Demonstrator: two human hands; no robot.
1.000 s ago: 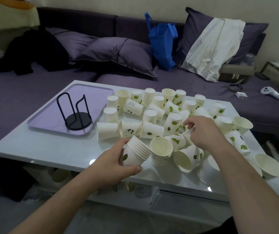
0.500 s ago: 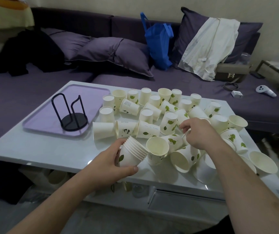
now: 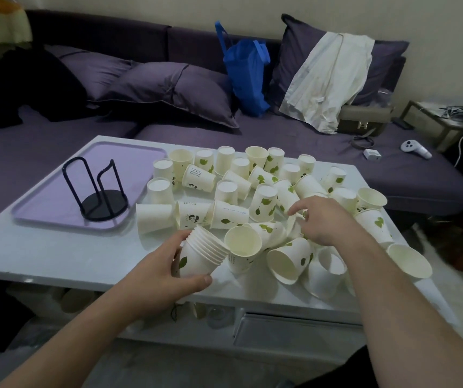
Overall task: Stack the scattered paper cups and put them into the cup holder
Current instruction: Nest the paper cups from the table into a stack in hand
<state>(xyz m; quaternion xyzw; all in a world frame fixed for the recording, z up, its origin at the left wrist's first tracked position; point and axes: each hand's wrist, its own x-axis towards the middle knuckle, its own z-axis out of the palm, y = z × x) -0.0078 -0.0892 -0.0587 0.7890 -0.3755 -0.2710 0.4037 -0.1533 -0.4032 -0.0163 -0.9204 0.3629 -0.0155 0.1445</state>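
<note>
While my left hand is busy: it [image 3: 157, 271] wraps round my stack of nested cups [image 3: 201, 252] near the table's front edge, thumb under, fingers over, rims tipped toward the right.

Tray: a lilac tray [image 3: 56, 189] lies at the far left corner of the white table [image 3: 42, 256].

Cup holder: the black wire cup holder [image 3: 98, 191] stands upright on that tray, no cups in it, well apart from my stack.

Loose cups: the scattered cups [image 3: 252, 191] cover the middle and right of the table, some upside down, some on their sides, a few mouth up; most carry green leaf prints.

In the way: between my stack and the holder lies a plain cup on its side [image 3: 154, 218], with two more printed ones lying in a row just right of it. An open-mouthed cup [image 3: 242, 242] lies touching my stack's rims.

Right hand: my right hand [image 3: 322, 221] is down among the cups right of centre, fingers curled; whether they pinch a cup I cannot tell, as the hand hides it.

Right edge: one cup on its side [image 3: 409, 260] lies at the right edge with its mouth toward me.

Behind the table: a purple sofa [image 3: 168, 46] with cushions, a blue bag [image 3: 248, 74], a white garment [image 3: 331, 79], a grey handbag [image 3: 364, 121] and a white controller [image 3: 415, 148] on the seat.
</note>
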